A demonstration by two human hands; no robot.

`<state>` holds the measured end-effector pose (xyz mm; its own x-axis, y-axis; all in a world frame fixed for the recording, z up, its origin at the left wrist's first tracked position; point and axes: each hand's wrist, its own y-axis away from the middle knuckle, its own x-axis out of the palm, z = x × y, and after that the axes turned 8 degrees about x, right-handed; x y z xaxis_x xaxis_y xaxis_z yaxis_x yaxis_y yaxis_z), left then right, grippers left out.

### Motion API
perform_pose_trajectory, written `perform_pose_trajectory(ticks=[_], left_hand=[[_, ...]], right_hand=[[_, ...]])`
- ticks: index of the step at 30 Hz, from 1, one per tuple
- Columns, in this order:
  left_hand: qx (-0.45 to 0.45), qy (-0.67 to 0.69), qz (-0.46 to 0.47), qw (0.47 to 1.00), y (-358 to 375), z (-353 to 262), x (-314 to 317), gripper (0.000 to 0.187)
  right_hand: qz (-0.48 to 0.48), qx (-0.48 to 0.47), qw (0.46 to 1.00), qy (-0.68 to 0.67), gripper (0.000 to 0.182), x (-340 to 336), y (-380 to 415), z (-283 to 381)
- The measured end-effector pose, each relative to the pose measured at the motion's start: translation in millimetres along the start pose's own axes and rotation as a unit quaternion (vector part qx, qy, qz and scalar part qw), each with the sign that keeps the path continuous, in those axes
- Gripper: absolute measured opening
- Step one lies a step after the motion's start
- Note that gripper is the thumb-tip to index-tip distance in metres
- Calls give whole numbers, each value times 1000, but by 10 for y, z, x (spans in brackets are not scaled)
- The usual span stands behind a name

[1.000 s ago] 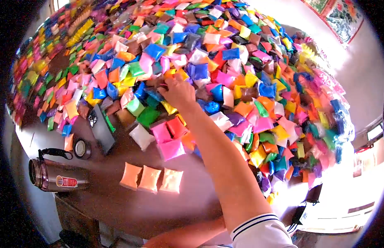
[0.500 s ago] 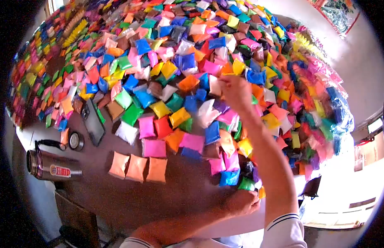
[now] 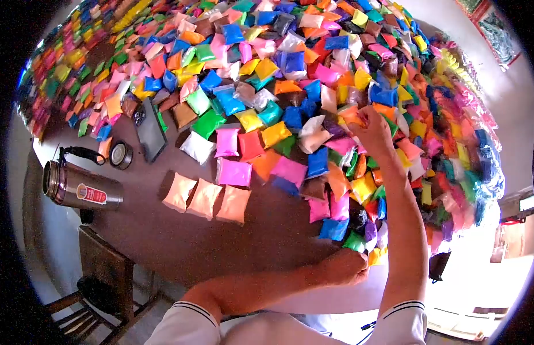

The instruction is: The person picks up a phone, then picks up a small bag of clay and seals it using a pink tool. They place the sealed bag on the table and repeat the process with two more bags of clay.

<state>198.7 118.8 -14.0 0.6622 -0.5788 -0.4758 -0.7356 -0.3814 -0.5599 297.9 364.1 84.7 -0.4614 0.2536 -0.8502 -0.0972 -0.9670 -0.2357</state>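
Note:
Small, soft, pillow-shaped plastic packets in many colours cover most of the table. My right hand (image 3: 372, 131) reaches into the heap, its fingers pinched on an orange packet (image 3: 352, 117). A pale peach packet (image 3: 328, 99) lies just left of it. At the table's near edge, my left hand (image 3: 345, 268) is closed; anything inside its fingers is hidden. Beside that hand are a green packet (image 3: 354, 241) and a yellow packet (image 3: 377, 256). Three peach-orange packets, the middle one (image 3: 204, 198) among them, lie in a row on the brown tabletop (image 3: 221, 253).
A steel thermos (image 3: 83, 185) lies on its side at the left, with its round lid (image 3: 121, 155) nearby. A dark phone (image 3: 149, 131) rests against the heap's edge. Below the table's left side stands a wooden chair (image 3: 106, 270).
The view has shifted, so the table sits higher and slightly right. My right hand has moved off the pale peach packet to the orange one. My left hand stays closed at the edge.

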Motion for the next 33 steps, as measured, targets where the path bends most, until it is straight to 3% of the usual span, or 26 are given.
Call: perform_pose_trajectory(ticks=[2, 4, 5, 6, 8, 10, 12, 14, 16, 19, 20, 21, 22, 23, 25, 26, 28, 31, 33], left_hand=[[13, 7, -8, 1000, 0, 56, 96, 24], [35, 13, 9, 999, 29, 117, 184, 26], [41, 13, 10, 999, 6, 102, 141, 26], [26, 13, 25, 999, 2, 68, 100, 27], [9, 7, 41, 999, 11, 80, 95, 28], [45, -60, 154, 985, 81, 127, 196, 22], [5, -29, 161, 987, 35, 93, 122, 22], [-37, 5, 165, 986, 10, 63, 86, 22], [-36, 22, 167, 985, 17, 62, 62, 23], [-73, 30, 195, 978, -33, 23, 11, 22], [-75, 28, 194, 978, 21, 147, 259, 22], [-67, 123, 146, 979, 140, 400, 686, 21], [-58, 214, 95, 970, 229, 566, 874, 20], [-63, 209, 93, 972, 183, 443, 636, 20], [-79, 100, 13, 992, -43, -24, 31, 30], [-76, 107, 16, 991, 3, 3, 92, 30], [53, -138, 193, 970, 112, 228, 378, 21], [145, -230, 151, 950, 291, 573, 953, 24], [180, -273, 127, 936, 282, 530, 878, 24]], right_hand=[[9, 7, 999, -45, 38, -92, -19, -32], [31, 95, 990, -96, 37, -207, 80, 73], [50, 124, 972, -191, 37, -238, 123, 81], [46, 125, 973, -190, 37, -238, 144, 40], [86, 85, 907, -403, 37, -190, 151, 13], [96, 103, 909, -393, 39, -182, 180, 79], [53, 30, 986, -157, 38, -143, 165, 155], [37, 53, 992, -113, 33, -139, 227, 214], [-129, 19, 991, -2, 27, -73, 246, 274], [-128, -13, 991, -30, 23, 101, 355, 280], [-110, -33, 992, -42, 24, 200, 420, 242], [-148, -69, 986, 37, 30, 282, 474, 209], [-148, -75, 986, 30, 30, 326, 469, 218], [-141, -59, 988, 9, 31, 351, 468, 220], [-141, -51, 988, -32, 26, 428, 442, 118], [-141, -44, 989, -26, 26, 423, 444, 131], [-159, -70, 984, -36, 16, 404, 429, 175], [-116, -51, 988, -86, 20, 371, 400, 160], [-105, -44, 988, -105, 20, 339, 345, 134]])
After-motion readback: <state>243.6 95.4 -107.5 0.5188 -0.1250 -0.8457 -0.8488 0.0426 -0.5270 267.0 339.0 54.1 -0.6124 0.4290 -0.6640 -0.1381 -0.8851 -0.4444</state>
